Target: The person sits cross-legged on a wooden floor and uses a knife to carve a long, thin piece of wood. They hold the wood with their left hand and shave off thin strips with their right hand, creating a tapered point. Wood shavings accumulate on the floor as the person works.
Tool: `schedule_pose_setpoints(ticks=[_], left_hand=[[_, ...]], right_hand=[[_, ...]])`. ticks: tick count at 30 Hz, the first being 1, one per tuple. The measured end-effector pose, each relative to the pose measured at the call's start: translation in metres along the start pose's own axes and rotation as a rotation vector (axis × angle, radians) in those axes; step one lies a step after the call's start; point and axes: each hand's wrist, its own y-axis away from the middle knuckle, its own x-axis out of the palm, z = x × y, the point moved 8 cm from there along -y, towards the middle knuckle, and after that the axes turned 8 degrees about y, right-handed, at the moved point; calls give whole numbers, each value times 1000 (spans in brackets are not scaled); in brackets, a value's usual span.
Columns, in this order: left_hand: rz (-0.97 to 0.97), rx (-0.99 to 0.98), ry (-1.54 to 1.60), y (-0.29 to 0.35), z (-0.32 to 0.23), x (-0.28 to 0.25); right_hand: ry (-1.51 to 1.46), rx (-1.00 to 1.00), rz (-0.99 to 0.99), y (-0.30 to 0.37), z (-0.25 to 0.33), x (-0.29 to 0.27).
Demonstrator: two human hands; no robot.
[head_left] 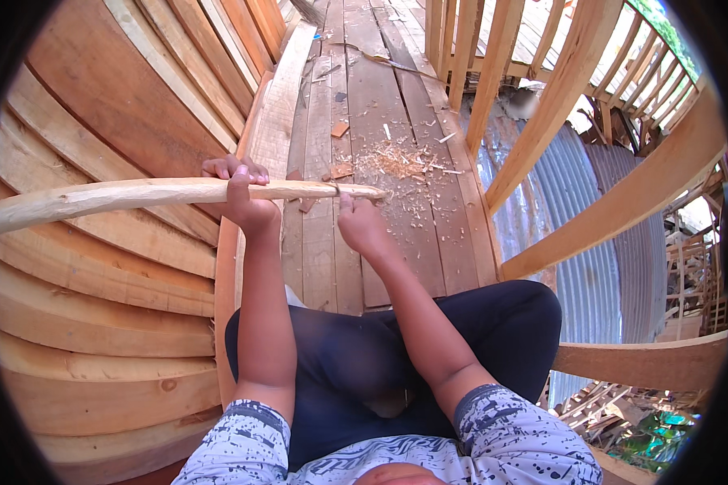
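Observation:
A long, pale, peeled wooden pole lies across in front of me, from the left rim to a narrowed end over the floor. My left hand is closed round it, thumb on the near side and fingers over the far side. Close to the narrowed end, my right hand is closed, with its fingers against the pole. A small dark edge shows on the wood by those fingers; what the hand holds there is too small to make out. Below the pole end, wood shavings are scattered on the plank floor.
Leaning boards line my left side, close to the pole. A wooden railing runs along the right, with corrugated metal sheets lower down beyond it. My bent legs are below my forearms. A thin strip lies farther along the floor.

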Motion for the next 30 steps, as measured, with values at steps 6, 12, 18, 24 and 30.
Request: schedule_pose_setpoints(ticks=[6,12,18,24,30], left_hand=[[-119,39,-102,6,3,14],[-167,63,-156,4,-9,-1],[-154,64,-137,6,0,9],[-159,54,-158,5,-8,4],[-151,54,-122,3,-5,-3]], right_hand=[[-61,42,-127,-22,-29,-3],[-58,26,0,3,-3,0],[-54,-69,-179,-21,-27,1],[-31,-13,-150,-14,-28,11],[-78,-89,-70,14,30,-9]])
